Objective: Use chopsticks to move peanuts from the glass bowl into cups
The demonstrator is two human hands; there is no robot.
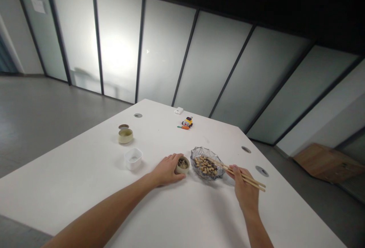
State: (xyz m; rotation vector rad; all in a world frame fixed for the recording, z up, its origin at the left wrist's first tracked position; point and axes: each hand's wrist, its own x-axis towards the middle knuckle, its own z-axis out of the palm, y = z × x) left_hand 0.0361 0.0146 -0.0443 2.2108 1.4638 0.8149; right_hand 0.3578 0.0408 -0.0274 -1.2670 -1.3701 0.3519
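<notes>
My left hand [167, 170] is wrapped round the left side of a small round pale-green cup [181, 170]. Thin brownish stick-like bits [183, 163] lie inside this cup. To its right stands a clear scalloped glass bowl [219, 176] with many tan and dark pieces [205, 165] that look like nuts or seeds. My right hand [245, 187] grips a pair of wooden chopsticks [251, 181]. Their tips reach over the bowl's upper part; whether they pinch a piece is too small to tell.
A white square container [133, 159] and another pale-green bowl [125, 137] stand on the left of the white table [159, 217]. Farther back are a yellow-and-grey toy vehicle [187, 122], an orange carrot-like item [184, 128] and a white box [178, 110]. Round inserts [261, 171] are set in the tabletop.
</notes>
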